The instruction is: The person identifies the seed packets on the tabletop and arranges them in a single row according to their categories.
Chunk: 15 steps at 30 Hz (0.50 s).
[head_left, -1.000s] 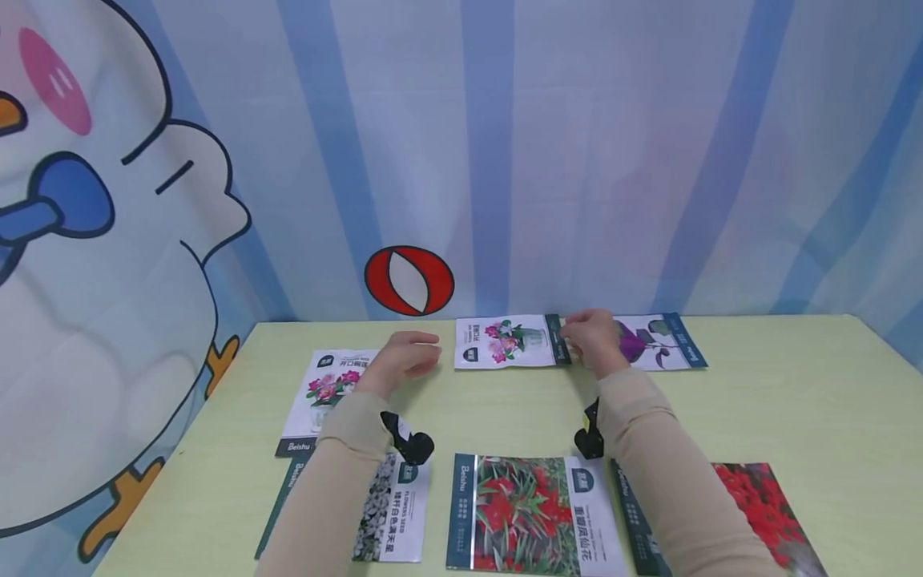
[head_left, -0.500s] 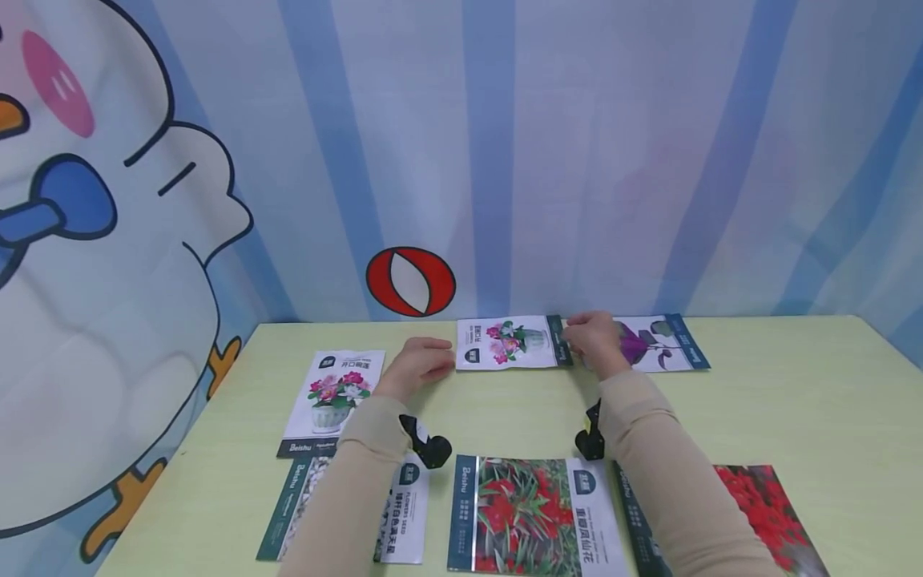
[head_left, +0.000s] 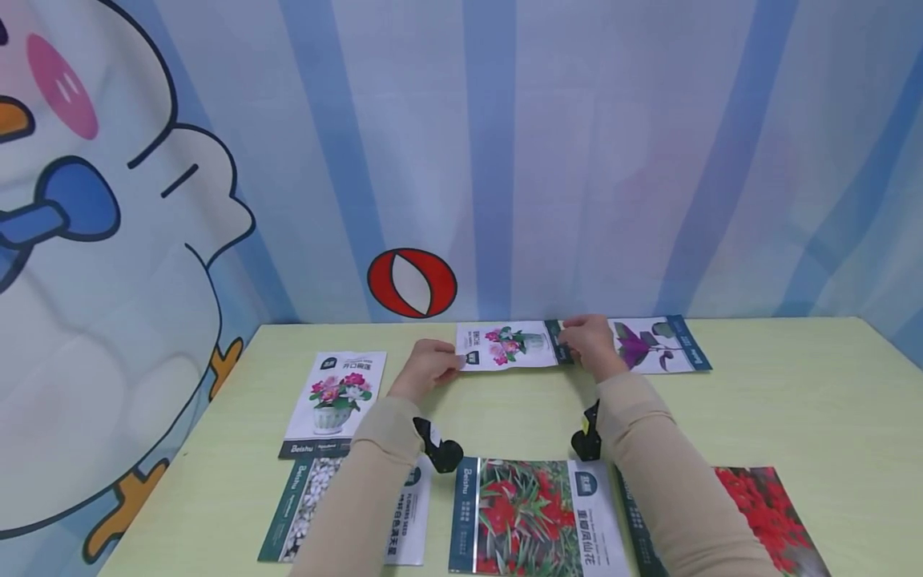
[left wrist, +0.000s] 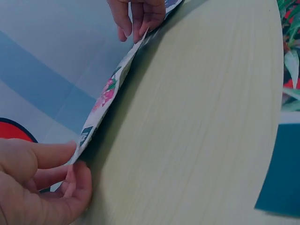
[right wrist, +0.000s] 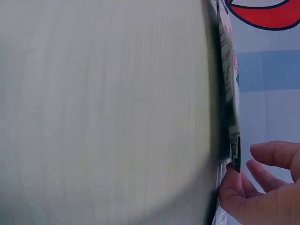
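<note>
At the back of the table lies a seed packet (head_left: pixel 505 346) with pink potted flowers, turned sideways. My left hand (head_left: pixel 425 370) pinches its left end between thumb and fingers, which the left wrist view shows closely. At the dark green end, my right hand (head_left: pixel 594 349) pinches the packet's corner. Both wrist views show the packet (right wrist: pixel 229 75) edge-on, with a shadow strip under its near edge. Just right of it, a purple-flower seed packet (head_left: pixel 671 344) lies partly behind my right hand.
A second pink-flower packet (head_left: pixel 332 401) lies at the left. Along the front are a white-flower packet (head_left: pixel 313 493), a red-flower packet (head_left: pixel 530 513) and another red one (head_left: pixel 764 513), partly under my sleeves. A printed curtain (head_left: pixel 577 160) stands directly behind the table (head_left: pixel 793 401).
My left hand has moved right from beside the left packet and taken hold of the sideways packet's left end. That packet's near edge has tilted slightly; my right hand has barely moved.
</note>
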Each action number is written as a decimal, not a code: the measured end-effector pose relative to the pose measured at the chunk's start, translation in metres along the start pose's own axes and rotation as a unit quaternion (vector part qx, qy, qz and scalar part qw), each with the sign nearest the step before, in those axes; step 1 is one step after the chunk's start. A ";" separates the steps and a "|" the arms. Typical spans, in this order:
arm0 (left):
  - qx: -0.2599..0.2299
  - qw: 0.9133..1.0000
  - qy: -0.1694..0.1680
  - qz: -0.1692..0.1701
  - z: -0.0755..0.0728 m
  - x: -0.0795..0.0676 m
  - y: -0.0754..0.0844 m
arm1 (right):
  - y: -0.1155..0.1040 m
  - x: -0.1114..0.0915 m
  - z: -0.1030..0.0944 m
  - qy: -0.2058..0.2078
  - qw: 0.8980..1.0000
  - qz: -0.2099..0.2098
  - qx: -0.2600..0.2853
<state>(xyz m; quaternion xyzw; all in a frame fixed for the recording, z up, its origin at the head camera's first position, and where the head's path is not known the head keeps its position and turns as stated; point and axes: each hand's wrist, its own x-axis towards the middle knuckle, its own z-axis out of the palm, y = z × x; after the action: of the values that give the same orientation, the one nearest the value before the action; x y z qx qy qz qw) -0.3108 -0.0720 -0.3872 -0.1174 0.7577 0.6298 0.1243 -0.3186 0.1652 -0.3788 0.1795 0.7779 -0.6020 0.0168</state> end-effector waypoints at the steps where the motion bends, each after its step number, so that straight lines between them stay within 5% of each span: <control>1: -0.002 1.000 0.000 0.001 0.001 0.000 0.000 | -0.001 -0.002 0.000 -0.006 1.000 0.002 0.011; 6: -0.057 0.998 0.005 -0.009 0.000 0.000 0.000 | -0.004 0.000 0.000 -0.017 0.998 0.024 0.061; 8: -0.089 0.996 0.007 -0.017 -0.003 0.000 0.000 | 0.012 0.029 0.000 -0.031 0.994 0.030 0.100; 13: -0.138 0.990 -0.001 -0.036 -0.010 -0.002 0.000 | 0.092 0.173 0.009 -0.050 0.978 0.081 0.184; 15: -0.150 0.988 -0.012 -0.035 -0.013 -0.002 0.000 | 0.111 0.211 0.013 -0.050 0.973 0.114 0.194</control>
<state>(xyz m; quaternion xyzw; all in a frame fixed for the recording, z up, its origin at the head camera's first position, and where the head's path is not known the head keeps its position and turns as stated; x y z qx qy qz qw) -0.3091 -0.0848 -0.3841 -0.1539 0.6487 0.7328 0.1363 -0.4847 0.2307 -0.5372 0.2365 0.6186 -0.7440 0.0888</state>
